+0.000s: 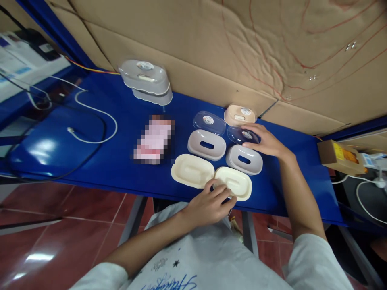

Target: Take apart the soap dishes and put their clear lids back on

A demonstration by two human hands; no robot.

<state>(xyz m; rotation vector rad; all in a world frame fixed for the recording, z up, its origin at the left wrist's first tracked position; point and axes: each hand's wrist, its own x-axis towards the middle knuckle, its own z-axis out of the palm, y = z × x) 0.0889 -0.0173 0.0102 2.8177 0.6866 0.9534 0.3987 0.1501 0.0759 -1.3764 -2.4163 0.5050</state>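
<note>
The right hand point(266, 140) closes thumb and fingers around the right end of a clear stickered lid point(236, 135), on or just above the blue tabletop point(151, 179), beyond a grey slotted tray point(255, 163). The left hand point(210, 203) curls over a cream oval tray point(243, 181); whether it pinches anything, I cannot tell. Light, even rim pressure should avoid flexing the lid.

Left fingers point(223, 196) curl downward while right fingers point(256, 129) reach forward, bent.
</note>
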